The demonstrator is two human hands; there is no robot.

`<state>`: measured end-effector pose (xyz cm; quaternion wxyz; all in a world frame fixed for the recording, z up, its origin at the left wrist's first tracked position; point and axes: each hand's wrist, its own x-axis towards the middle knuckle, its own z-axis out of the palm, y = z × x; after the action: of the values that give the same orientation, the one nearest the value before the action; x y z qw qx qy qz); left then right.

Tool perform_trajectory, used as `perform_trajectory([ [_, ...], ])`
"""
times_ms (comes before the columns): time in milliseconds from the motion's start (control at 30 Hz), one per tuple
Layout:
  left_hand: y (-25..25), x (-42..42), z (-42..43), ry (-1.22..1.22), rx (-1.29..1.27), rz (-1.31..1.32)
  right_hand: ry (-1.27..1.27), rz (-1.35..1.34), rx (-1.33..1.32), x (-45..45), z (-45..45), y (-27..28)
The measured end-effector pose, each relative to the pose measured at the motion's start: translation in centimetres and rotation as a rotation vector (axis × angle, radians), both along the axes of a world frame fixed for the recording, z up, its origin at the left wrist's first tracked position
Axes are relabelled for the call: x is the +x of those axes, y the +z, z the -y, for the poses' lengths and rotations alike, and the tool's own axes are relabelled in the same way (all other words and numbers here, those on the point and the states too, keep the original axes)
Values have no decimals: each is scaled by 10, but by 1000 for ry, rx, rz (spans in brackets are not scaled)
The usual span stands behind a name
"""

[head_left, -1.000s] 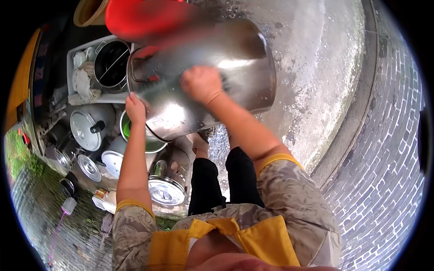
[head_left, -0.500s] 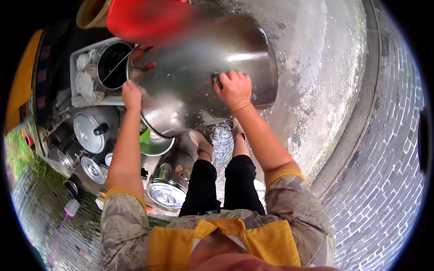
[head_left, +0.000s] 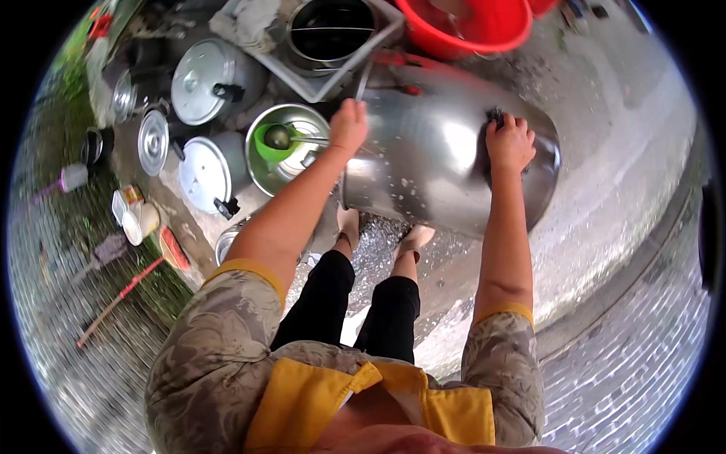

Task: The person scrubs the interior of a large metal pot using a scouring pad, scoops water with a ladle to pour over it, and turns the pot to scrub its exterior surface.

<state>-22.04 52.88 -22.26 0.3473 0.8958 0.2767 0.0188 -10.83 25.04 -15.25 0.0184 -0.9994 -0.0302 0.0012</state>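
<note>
A large shiny steel pot (head_left: 427, 144) lies on its side in front of my feet, its open rim toward the left. My left hand (head_left: 349, 127) is closed round the rim. Near the pot's right end, my right hand (head_left: 512, 145) presses a dark scouring pad (head_left: 495, 117) against the curved side. Small flecks and wet marks show on the metal. The inside of the pot is hidden from view.
A red tub (head_left: 469, 47) stands behind the pot. A grey crate (head_left: 314, 91) holds a black pot (head_left: 330, 34). Leftward are a steel basin (head_left: 261, 168) with a ladle, several lidded pots and a red-handled broom (head_left: 121, 299).
The view has swung, so the pot appears farther right. My right hand has moved with the pad toward the pot's right end. My left hand still grips the rim.
</note>
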Motion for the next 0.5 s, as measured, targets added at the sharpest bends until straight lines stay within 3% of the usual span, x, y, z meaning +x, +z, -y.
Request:
perform_trajectory([
  [100,1,-13,9,24,-80,142,308,144,154,-47,-57,-19],
  [133,2,-26,13,20,-101,176,321,106,202,-70,-87,-2],
  [167,5,-49,19,42,-176,117,384,128,344,-89,-99,-24],
  [200,9,-75,29,60,-250,59,423,122,435,-98,-121,-10],
  [267,3,-122,35,-1,-346,0,327,53,621,-103,-154,-11],
  [367,-12,-137,27,-50,-387,-124,451,306,832,-89,-192,7],
  [500,-20,-129,19,-171,-463,-182,646,109,548,-91,-220,-2],
])
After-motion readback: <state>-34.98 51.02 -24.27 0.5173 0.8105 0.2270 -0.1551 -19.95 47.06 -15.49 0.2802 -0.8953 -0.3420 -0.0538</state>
